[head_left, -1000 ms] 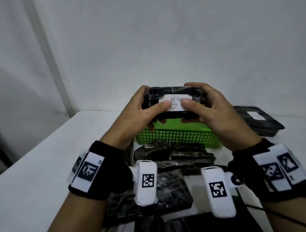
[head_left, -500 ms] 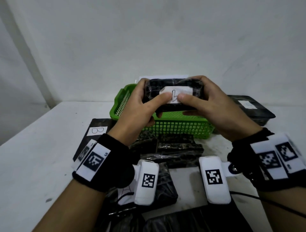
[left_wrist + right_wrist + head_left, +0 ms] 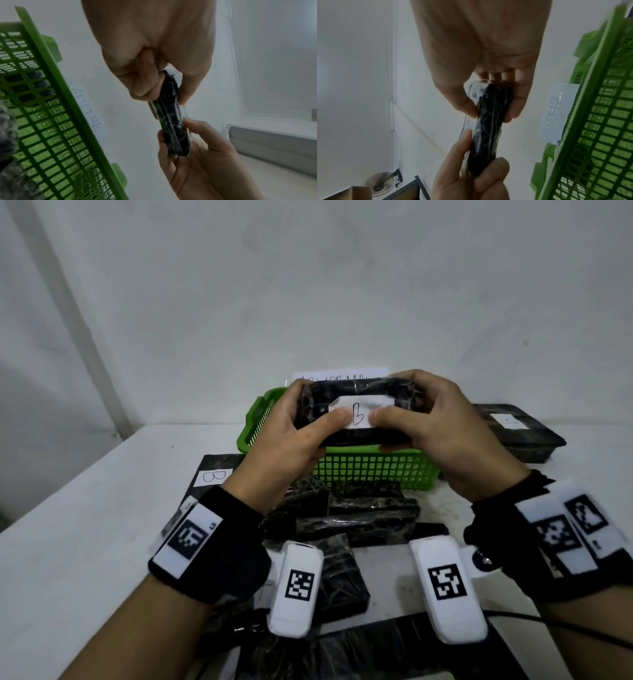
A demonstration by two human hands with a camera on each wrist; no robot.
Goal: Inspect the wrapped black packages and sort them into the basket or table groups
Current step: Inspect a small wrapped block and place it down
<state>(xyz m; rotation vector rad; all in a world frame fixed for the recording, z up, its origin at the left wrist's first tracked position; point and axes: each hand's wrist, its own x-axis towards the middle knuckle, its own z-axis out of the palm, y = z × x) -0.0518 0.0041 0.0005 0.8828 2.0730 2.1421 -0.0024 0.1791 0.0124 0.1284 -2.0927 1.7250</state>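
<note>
Held package's label [image 3: 356, 416] reads "b", table label [image 3: 212, 477] "B", wall paper [image 3: 556, 115] "ABNORMAL".

Paper sign [image 3: 340, 372] half behind held package [image 3: 356, 395]

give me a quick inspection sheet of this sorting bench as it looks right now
surface: white table, a few dark specks
job's things: wrapped black package with a white label marked b, held up above the green basket; more wrapped packages piled in front of the basket; paper sign reading ABNORMAL behind it; flat B-labelled package left, labelled black package right
clutter: nothing seen
grippers: left hand and right hand both grip the package ends, fingers on the label
cables: black cable near right wrist
surroundings: pale walls, a fan and shelving low down
</note>
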